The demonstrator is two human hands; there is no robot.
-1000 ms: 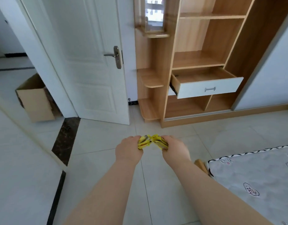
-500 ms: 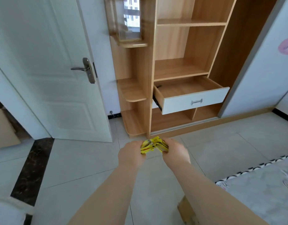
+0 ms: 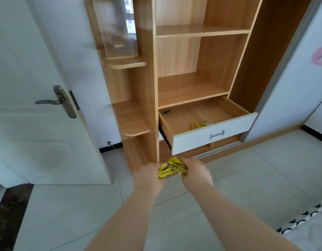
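A bunch of yellow packets (image 3: 170,167) is held out in front of me over the tiled floor. My left hand (image 3: 149,175) grips its left side and my right hand (image 3: 194,172) grips its right side. Just beyond and above the hands, the white-fronted drawer (image 3: 213,135) of a wooden cabinet stands pulled out. Inside the drawer lie a few more yellow packets (image 3: 200,125), partly hidden by the drawer front.
The wooden cabinet (image 3: 192,87) has bare shelves above the drawer and rounded side shelves on its left. A white door (image 3: 29,105) with a metal handle stands to the left. A patterned mat edge (image 3: 305,220) lies at the lower right on the floor.
I have come closer to the cabinet with the packets still held in both hands. The drawer now looks larger and its inside with yellow packets has come into sight.
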